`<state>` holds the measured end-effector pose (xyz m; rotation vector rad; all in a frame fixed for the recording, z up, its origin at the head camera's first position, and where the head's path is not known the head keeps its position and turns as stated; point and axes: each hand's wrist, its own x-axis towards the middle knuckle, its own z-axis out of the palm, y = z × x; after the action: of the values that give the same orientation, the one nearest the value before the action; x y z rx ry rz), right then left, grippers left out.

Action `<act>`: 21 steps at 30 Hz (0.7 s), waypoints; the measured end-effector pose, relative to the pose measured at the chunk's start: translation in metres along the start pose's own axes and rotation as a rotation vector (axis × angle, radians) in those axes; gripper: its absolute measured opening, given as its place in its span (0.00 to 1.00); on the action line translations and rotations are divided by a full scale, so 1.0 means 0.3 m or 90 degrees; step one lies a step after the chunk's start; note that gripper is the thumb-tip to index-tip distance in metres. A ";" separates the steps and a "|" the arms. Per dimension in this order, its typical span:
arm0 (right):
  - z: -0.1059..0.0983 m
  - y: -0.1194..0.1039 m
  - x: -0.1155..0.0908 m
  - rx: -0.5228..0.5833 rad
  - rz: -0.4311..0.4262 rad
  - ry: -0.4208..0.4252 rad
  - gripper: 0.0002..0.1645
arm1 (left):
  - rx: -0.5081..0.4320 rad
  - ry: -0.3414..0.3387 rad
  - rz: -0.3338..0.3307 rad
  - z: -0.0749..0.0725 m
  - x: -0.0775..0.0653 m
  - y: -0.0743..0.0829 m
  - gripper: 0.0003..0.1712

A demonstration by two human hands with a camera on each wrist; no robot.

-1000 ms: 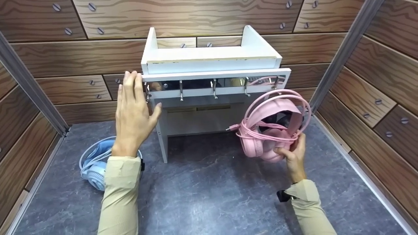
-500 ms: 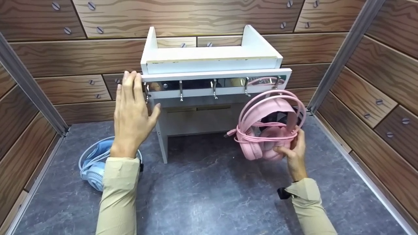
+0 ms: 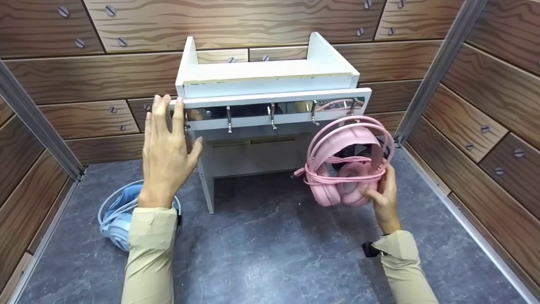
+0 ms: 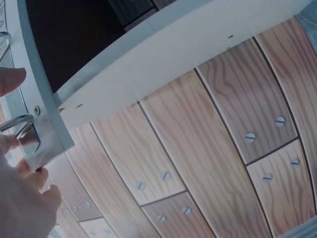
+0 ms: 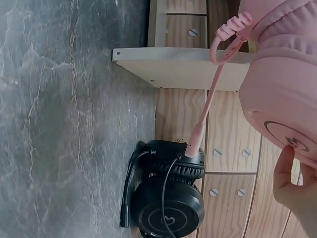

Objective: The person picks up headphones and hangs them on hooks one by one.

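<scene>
Within wood-print walls [image 3: 236, 21], a person's right grip [image 3: 384, 200] pinches a pink headset [image 3: 354, 173] by the right end of a white rack [image 3: 274, 89], left grip [image 3: 163, 158] straight-fingered at its left. Work looks barely begun: middle hooks [image 3: 272, 116] bare, a blue headset [image 3: 116, 229] and black headset [image 5: 171, 206] on the bench [image 3: 253, 253].

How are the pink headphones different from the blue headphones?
The pink headphones are held up in the right hand; the blue headphones lie on the grey surface. The left sleeve partly hides the blue headphones, but not the pink headphones. Both have a wide inner band.
</scene>
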<state>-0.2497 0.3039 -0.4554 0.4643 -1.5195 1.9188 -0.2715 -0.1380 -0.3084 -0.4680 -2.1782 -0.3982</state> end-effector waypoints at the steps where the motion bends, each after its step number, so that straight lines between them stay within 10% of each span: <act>1: -0.001 -0.001 0.001 0.020 -0.007 -0.004 0.45 | -0.004 -0.001 -0.003 0.000 0.000 0.001 0.46; 21: -0.031 -0.026 0.037 0.134 0.080 0.111 0.25 | -0.017 0.002 -0.019 0.002 0.001 0.007 0.45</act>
<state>-0.2515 0.3166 -0.4451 0.2867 -1.2676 2.1689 -0.2710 -0.1358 -0.3083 -0.4493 -2.1820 -0.4449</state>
